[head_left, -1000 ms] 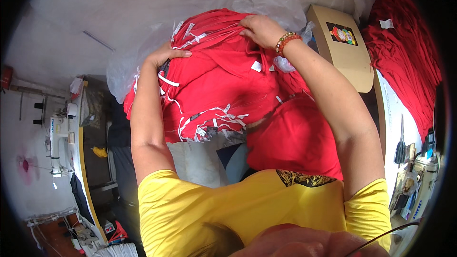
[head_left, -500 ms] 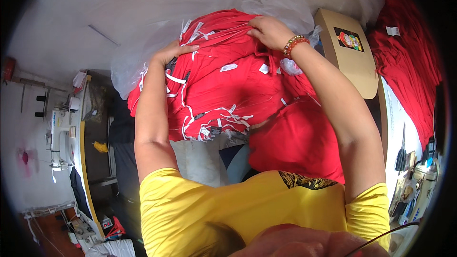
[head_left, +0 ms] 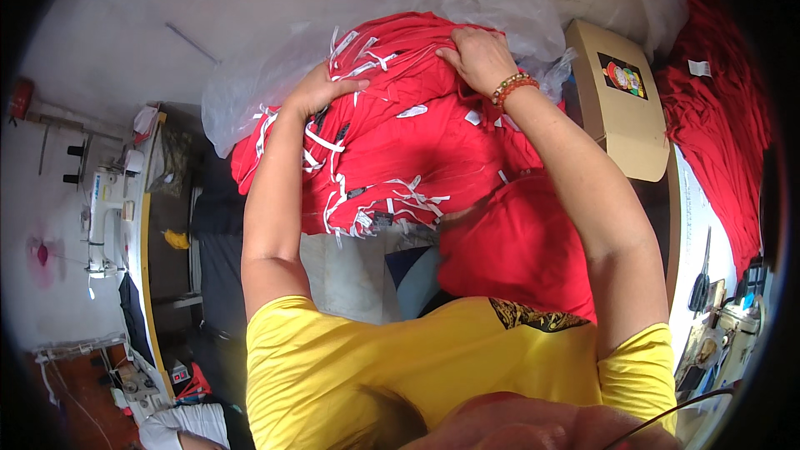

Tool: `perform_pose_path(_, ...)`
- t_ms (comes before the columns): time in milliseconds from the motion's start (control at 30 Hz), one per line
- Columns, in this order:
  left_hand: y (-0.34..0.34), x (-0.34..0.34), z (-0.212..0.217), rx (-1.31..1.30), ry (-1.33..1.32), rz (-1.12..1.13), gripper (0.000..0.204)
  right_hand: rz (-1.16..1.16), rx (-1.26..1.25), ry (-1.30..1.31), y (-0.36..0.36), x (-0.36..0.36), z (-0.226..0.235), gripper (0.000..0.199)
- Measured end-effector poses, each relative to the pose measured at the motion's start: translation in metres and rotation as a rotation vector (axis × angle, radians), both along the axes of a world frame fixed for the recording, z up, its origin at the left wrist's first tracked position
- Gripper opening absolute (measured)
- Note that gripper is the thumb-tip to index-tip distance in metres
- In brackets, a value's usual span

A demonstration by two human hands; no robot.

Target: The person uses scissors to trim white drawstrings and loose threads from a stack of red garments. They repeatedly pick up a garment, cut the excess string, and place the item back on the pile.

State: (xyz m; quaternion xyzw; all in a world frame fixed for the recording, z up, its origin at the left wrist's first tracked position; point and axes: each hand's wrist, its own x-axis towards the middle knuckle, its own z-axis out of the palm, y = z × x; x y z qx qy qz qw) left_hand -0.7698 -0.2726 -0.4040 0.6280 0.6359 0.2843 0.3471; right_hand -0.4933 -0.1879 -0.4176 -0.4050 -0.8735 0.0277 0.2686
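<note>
A large bundle of red garments (head_left: 417,146) lies ahead of me, with many white tapes and labels (head_left: 408,194) sticking out along its left and near edges. My left hand (head_left: 318,92) grips the bundle's far left side; its thumb lies over the cloth and the other fingers are largely hidden. At the far right edge, my right hand (head_left: 482,60) is closed on the red cloth, fingers over the top and thumb on the near side. Beaded bracelets (head_left: 512,89) circle that wrist. More red cloth (head_left: 521,242) covers my lap below the bundle.
Clear plastic sheeting (head_left: 242,87) lies behind and beside the bundle. A cardboard box (head_left: 629,129) stands to the right, near a heap of red cloth (head_left: 712,100) and scissors (head_left: 704,271) on a white table. Sewing machines (head_left: 104,217) stand left.
Both hands keep hold of the red garments. The bundle and hands sit slightly farther right in view, and its near edge is a little higher. A bare forearm now shows at the lower left.
</note>
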Motion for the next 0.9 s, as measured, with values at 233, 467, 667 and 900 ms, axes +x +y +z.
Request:
perform_pose_path(233, 0.005, -0.012, -0.007, -0.083, -0.024, 0.024, 0.065, 0.264, 0.537, 0.012, -0.056, -0.007, -0.012, 0.014)
perform_pose_path(467, -0.006, 0.006, 0.010, 0.048, 0.123, 0.026, 0.060, 0.280, -1.404, 0.865, -0.095, -0.049, -0.063, 0.043)
perform_pose_path(667, -0.114, 0.102, -0.024, 0.567, 0.708, 0.232, 0.063, 0.277, -1.706, 1.554, -0.163, -0.062, -0.040, 0.046)
perform_pose_path(900, -0.143, 0.128, -0.053, 0.725, 0.623, 0.226, 0.065, -0.030, -1.771, 1.523, -0.169, -0.059, -0.030, 0.031)
